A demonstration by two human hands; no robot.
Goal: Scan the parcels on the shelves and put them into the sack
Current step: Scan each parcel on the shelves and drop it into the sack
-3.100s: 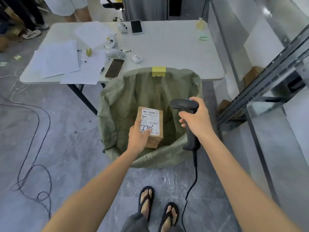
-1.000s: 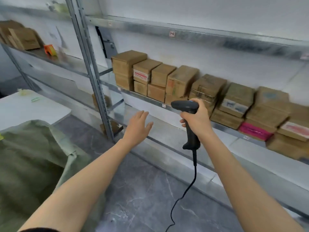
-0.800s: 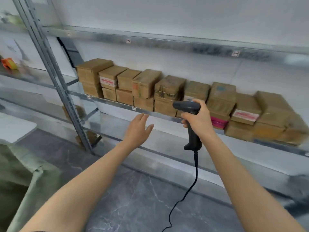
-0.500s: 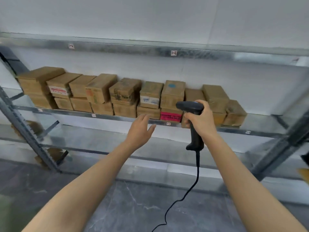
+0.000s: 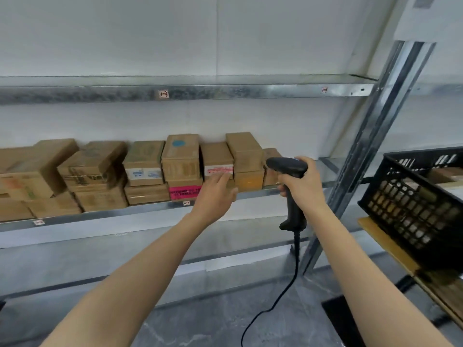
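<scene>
Your middle shelf (image 5: 150, 210) — galvanized steel — carries cardboard parcels (image 5: 180, 159) stacked two high, packed side by side along it.

Head-worn camera faces the shelf (image 5: 225, 196) level-on, close, arms outstretched.

Both bare forearms extend forward toward the shelf (image 5: 150, 211). The left hand (image 5: 215, 194) is open, fingers together and slightly curled, palm turned away, its fingertips level with the shelf's front edge. To its right, the right hand (image 5: 303, 182) is wrapped in a fist around an upright scanner (image 5: 290, 186).
</scene>
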